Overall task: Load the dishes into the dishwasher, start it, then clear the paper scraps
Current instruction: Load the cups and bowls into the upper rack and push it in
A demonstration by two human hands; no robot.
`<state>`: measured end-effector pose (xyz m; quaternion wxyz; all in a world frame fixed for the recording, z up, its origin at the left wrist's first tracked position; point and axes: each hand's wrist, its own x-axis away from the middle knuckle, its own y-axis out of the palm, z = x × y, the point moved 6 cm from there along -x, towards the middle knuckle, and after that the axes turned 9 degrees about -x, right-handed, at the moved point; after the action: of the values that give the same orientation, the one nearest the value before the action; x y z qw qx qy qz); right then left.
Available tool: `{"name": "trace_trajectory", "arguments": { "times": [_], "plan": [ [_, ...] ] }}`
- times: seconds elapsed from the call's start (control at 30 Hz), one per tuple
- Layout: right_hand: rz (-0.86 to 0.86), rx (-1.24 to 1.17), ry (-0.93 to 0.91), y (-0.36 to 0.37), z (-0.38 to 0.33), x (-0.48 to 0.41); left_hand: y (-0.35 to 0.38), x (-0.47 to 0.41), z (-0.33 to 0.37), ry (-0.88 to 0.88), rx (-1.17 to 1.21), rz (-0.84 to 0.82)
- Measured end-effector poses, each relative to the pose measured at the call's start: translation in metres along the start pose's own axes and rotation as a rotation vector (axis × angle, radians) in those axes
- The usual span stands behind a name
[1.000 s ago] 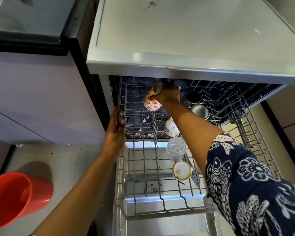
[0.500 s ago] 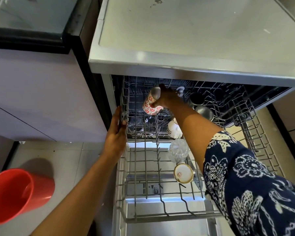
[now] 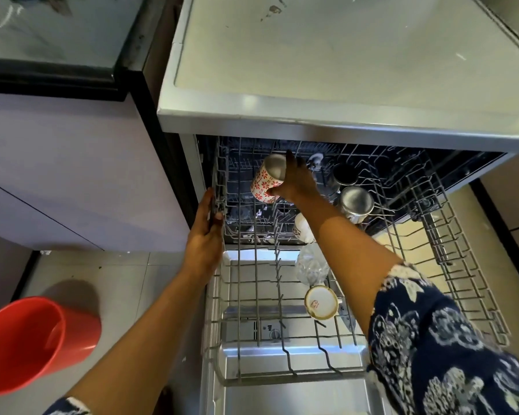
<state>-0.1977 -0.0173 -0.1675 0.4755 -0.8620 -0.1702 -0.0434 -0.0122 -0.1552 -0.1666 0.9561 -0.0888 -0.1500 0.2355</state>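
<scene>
called for a steady base first: dishwasher (image 3: 312, 127) open, upper rack (image 3: 468, 283) drawn out and braced by the left hand (image 3: 206, 238), straight fingers laid flat along the left rail. had the floral mug (image 3: 264, 184) tilted at the rack's back left, gripped between thumb and curled fingers of the right hand (image 3: 297, 184), contact with the wires impossible to tell. seemed best finished by turning the mug mouth down, seating it between the tines before letting go, and staying clear of the steel cups (image 3: 355, 203) to the right and of the clear glass (image 3: 312, 265) and small cup (image 3: 321, 302) nearer the front.
</scene>
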Motion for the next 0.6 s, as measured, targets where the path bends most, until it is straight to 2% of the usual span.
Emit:
{"name": "trace_trajectory", "arguments": {
  "times": [0.07,0.2,0.33,0.47,0.6],
  "plan": [
    [0.07,0.025,-0.047,-0.009,-0.007,0.027,-0.002,0.003,0.005,-0.004,-0.017,0.0],
    [0.056,0.009,-0.074,-0.04,-0.036,0.11,-0.025,0.037,0.043,0.026,-0.177,0.054],
    [0.159,-0.105,-0.239,-0.101,-0.085,0.177,-0.078,0.071,0.117,0.184,-0.158,0.166],
    [0.192,-0.21,-0.354,-0.154,-0.15,0.183,-0.153,0.064,0.188,0.318,-0.125,0.34],
    [0.155,-0.226,-0.436,-0.166,-0.228,0.136,-0.228,0.005,0.238,0.352,-0.135,0.455]
  ]
}}
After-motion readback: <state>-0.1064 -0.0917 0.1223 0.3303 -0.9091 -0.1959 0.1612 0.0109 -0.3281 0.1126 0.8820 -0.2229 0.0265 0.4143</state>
